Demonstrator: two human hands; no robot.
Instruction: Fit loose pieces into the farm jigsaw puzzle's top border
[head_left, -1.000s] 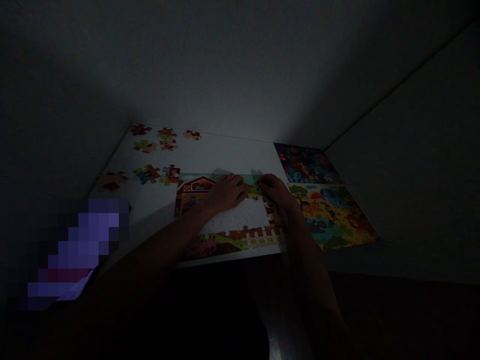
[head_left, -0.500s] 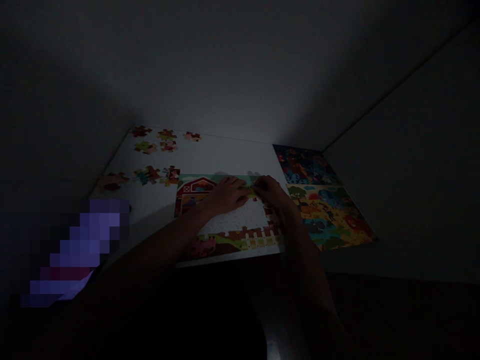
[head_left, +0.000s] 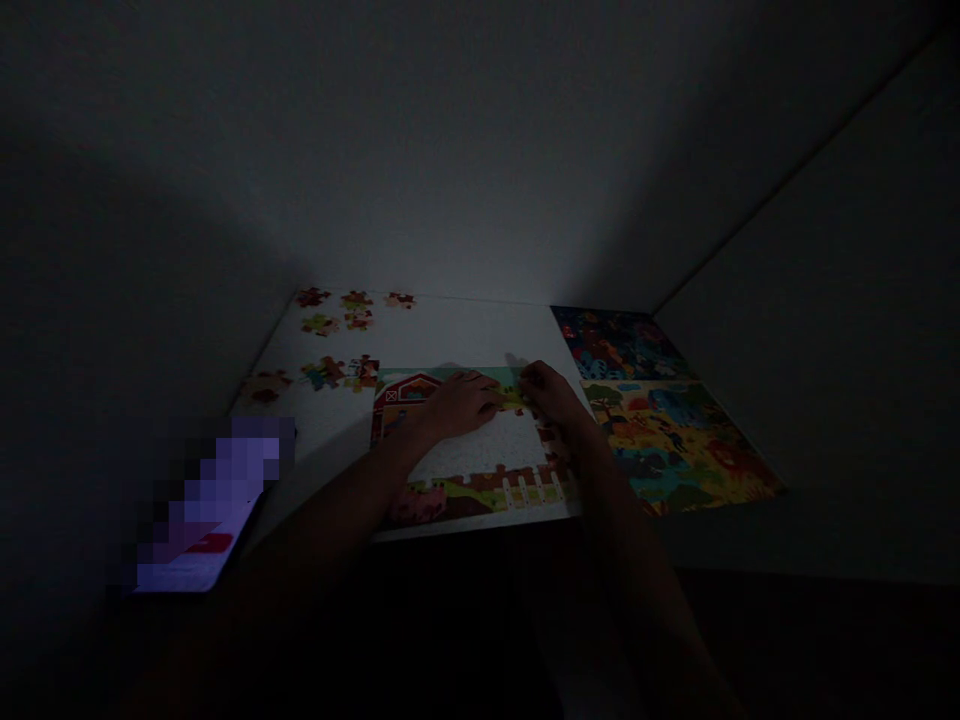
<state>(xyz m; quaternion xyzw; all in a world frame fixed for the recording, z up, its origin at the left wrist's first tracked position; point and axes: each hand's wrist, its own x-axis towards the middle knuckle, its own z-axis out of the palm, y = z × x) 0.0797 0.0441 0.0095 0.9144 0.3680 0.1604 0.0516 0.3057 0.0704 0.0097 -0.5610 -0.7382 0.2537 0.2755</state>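
A partly joined farm jigsaw puzzle (head_left: 459,497) lies on a white surface, with a red barn at its left, a white fence along its near edge and a bare middle. My left hand (head_left: 461,405) rests palm down on the upper part, fingers stretched towards the right and touching the green top strip. Just right of it, my right hand (head_left: 546,388) has its fingers bent and pressed together at the strip's right part. Whatever lies under those fingertips is hidden. Between the hands shows a yellow-green puzzle section (head_left: 511,394).
Several loose puzzle pieces (head_left: 322,325) lie at the back left. Two finished puzzles, a dark blue one (head_left: 619,342) and a yellow animal one (head_left: 675,430), lie at the right. A lit phone (head_left: 217,525), partly pixelated, is at the left. Walls stand behind; the room is dim.
The camera view has shifted, so everything sits lower and a little further right. My right hand is slightly further from my left, showing more of the green section between them.
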